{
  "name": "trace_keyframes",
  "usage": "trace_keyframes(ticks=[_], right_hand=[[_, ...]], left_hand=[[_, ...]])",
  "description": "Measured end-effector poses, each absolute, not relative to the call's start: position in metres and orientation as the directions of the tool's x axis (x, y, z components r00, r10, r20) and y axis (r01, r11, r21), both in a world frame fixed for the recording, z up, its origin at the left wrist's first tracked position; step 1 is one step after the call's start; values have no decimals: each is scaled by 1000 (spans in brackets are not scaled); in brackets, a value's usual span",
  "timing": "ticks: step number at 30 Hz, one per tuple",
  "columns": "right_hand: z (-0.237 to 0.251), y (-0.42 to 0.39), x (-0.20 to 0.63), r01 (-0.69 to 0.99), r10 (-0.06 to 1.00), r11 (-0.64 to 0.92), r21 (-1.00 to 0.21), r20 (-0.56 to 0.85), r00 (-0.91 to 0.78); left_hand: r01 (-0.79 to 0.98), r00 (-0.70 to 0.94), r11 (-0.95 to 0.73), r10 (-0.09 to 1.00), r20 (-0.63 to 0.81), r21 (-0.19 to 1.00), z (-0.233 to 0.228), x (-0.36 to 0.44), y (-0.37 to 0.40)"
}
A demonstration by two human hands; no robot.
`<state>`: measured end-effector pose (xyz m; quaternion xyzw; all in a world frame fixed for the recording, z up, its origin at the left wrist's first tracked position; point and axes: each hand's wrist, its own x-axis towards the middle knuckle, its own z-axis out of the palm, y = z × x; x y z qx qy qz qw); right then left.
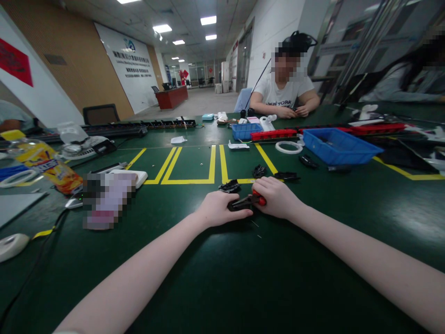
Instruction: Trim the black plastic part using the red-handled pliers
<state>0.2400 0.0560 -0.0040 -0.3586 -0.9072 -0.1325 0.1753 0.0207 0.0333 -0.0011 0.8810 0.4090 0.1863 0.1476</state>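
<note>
Two bare arms reach out over a dark green counter (215, 278) and meet in the middle. The left hand (219, 209) is curled, its grip pressed down on a small black part (239, 204) that lies on the counter. The right hand (276, 197) is closed too — its grip is pinched on a small tool with a red handle (259, 198), and the tool touches the black part. Both hands are side by side, almost touching. Just past them, a bit farther away, lie more little black pieces (230, 187), close to yellow tape lines (212, 164) stuck on the counter. Farther off on the right sits a blue bin (339, 146), with a white ring of tape (289, 147) just left of it and a long red strip (274, 134) behind. On the near left lies a yellow and orange snack bag (47, 167). At the far side another person in a white shirt (283, 95) sits with both hands on the counter — those hands are well apart from the two near ones.
</note>
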Motion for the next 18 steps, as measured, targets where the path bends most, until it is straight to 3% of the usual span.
trace_keyframes(ticks=[18], right_hand=[[-2,53,240,714,622,692,103,417,-663]], left_hand=[[679,600,-613,781,177,403,0,22,33]])
